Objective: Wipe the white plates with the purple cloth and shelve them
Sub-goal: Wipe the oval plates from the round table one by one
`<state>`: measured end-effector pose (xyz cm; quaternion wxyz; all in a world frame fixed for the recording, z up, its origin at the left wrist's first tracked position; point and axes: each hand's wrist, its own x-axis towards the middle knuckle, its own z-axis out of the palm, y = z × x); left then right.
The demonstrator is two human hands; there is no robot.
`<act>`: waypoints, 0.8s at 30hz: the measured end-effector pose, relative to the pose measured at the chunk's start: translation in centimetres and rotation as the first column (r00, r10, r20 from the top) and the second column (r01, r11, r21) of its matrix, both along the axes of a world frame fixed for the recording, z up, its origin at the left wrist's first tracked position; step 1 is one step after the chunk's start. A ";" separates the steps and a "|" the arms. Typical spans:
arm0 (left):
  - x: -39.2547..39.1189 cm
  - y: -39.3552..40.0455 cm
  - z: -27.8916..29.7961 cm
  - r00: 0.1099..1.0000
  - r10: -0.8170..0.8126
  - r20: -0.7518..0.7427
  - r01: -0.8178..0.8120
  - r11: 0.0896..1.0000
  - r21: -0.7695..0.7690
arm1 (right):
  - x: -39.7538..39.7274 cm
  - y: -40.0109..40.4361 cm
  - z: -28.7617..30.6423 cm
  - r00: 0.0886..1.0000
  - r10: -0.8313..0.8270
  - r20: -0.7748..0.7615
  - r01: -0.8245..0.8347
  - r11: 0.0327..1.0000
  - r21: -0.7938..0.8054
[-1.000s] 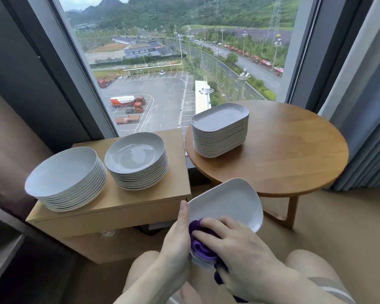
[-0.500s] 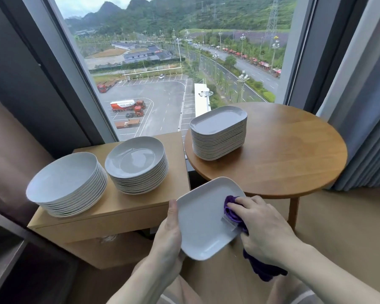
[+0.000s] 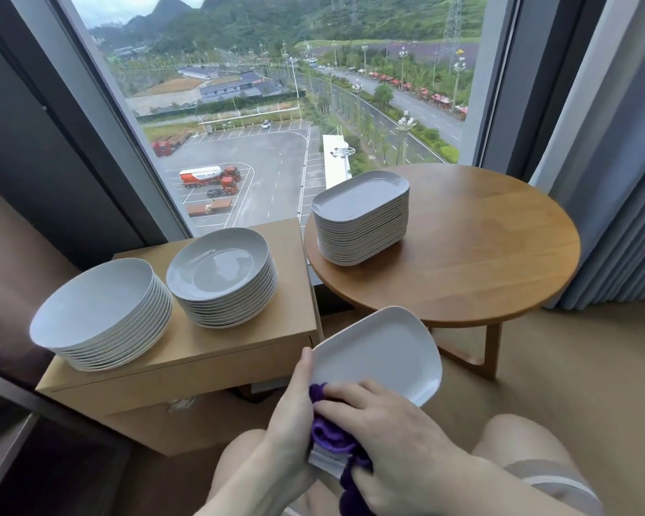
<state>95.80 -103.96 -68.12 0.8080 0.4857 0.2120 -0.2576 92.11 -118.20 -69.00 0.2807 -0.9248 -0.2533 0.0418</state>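
Far left of the grip and up from it, a stack of round plates [image 3: 97, 314] sits at the left end of a low wooden cabinet [image 3: 216, 351]. A second round stack [image 3: 222, 277] stands just beside it, nearer the grip.

The left hand [image 3: 291, 418] holds the plate [image 3: 384, 351], a white oblong one, by its left edge, thumb lying up along the rim, the fingers hidden beneath. The plate tilts up and away over the person's lap, its far end close to the edge of the round table [image 3: 481, 255]. The cloth [image 3: 328, 430], purple and bunched, lies on the near end of the plate, touching the left hand's thumb side. The right hand [image 3: 391, 437] presses down on it with fingers curled over the bunch, a tail of cloth hanging below the palm.

Beyond the grip and slightly right, a stack of oblong plates [image 3: 362, 217] rests on the table's left part. Farther right hangs a grey curtain [image 3: 619, 180].
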 end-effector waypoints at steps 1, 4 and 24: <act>-0.1 -0.2 -0.1 1.000 -0.001 -0.003 0.001 1.000 0.007 | 0.0 -0.3 0.3 1.000 -0.019 -0.008 0.019 1.000 0.010; -0.1 -0.6 -0.5 1.000 0.016 0.026 -0.017 0.999 0.049 | 0.6 -0.9 0.9 0.996 -0.083 -0.043 0.083 0.997 -0.006; 1.7 1.8 0.2 0.975 0.084 0.208 -0.111 0.986 0.125 | 2.0 -1.9 1.0 0.980 -0.188 -0.072 0.155 0.934 -0.321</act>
